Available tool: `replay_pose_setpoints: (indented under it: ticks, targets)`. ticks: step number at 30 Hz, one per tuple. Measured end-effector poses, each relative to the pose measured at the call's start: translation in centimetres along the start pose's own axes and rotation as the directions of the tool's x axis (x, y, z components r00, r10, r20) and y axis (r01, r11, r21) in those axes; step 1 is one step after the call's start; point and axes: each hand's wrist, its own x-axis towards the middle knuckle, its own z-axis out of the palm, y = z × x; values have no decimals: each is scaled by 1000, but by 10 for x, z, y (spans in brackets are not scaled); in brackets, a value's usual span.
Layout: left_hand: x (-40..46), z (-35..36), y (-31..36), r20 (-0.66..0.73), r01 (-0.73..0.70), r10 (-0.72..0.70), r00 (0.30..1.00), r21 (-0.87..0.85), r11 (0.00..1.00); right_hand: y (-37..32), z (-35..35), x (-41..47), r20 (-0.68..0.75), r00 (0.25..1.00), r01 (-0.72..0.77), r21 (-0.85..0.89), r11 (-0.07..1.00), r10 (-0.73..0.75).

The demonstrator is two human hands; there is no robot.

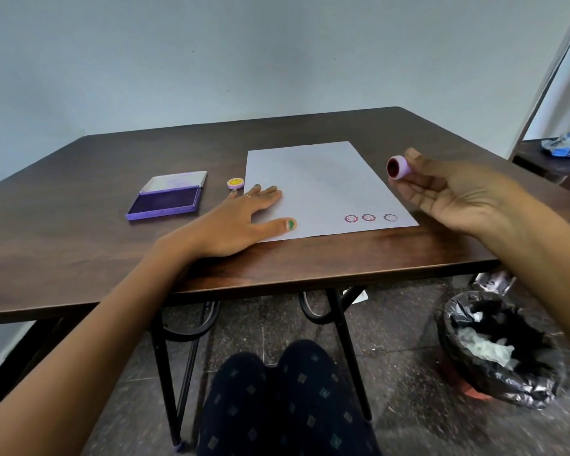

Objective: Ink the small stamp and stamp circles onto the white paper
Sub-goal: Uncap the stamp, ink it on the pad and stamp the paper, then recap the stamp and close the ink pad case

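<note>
Right hand [448, 195] raised above right edge of dark wooden table [112, 166], fingertips pinching small lilac round stamp [398, 167], its inked dark red face turned toward camera

Left hand [241, 218] flat, fingers spread, pressing near left corner of white paper sheet [313, 182]; holds nothing

Three round stamped marks [368, 217] in row near front right edge of paper

Open purple ink pad [168, 200] lies left of paper; small yellow-pink round cap [235, 183] between pad and paper

Black-lined waste bin [497, 350] on floor at right
</note>
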Motion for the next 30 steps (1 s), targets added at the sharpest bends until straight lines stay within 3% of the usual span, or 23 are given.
replay_pose_setpoints:
  ticks: [10, 15, 30]
  targets:
    - [-2, 0, 0, -42, -35, 35, 999, -7, 999, -1, 10, 6, 14, 998, -56, 43, 997, 56]
    - [-6, -4, -2, -135, -66, 62, 989, -27, 997, 1, 23, 2, 58, 996, -66, 55, 996, 63]
    - [-30, -45, -54, -283, -21, 20, 959, -1, 1000, 33, 131, 5, 222, 971, -100, 24, 995, 92]
